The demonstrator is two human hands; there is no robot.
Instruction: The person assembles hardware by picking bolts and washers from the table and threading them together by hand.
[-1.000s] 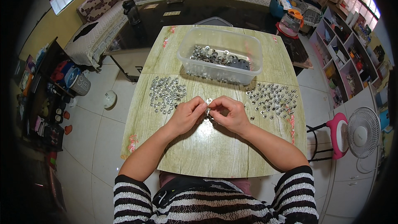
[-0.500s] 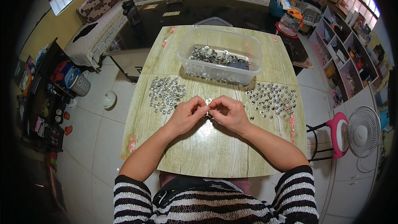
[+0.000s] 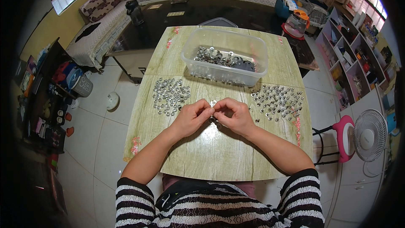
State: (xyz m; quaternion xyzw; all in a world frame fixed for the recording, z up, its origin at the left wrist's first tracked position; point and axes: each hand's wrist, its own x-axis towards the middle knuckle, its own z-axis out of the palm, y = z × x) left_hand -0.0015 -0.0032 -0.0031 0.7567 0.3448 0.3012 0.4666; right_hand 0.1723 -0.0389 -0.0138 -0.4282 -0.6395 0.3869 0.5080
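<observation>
My left hand (image 3: 192,120) and my right hand (image 3: 233,116) meet over the middle of the table, fingertips almost touching. Both are closed in a pinch on a small metal piece that the fingers mostly hide. A shiny silver bit (image 3: 213,102) shows just beyond the fingertips; whether it is held or lies on the table I cannot tell. Small dark metal bits show beneath the hands. Left of them, ring-like silver pieces (image 3: 170,95) are spread out. On the right lie many stemmed metal pieces with round heads (image 3: 278,100).
Behind my hands, a clear plastic tub (image 3: 223,76) holds loose metal pieces and a dark flat item. The wood-patterned table (image 3: 202,156) abuts a dark glossy table (image 3: 168,29), which bears a bottle (image 3: 134,13) and a jug (image 3: 296,23). A fan (image 3: 371,137) and pink-backed stool (image 3: 345,139) stand right.
The view has shifted very slightly. Both hands keep their pinch at the same spot, with only slight finger movement; the spread pieces and the tub stay in place.
</observation>
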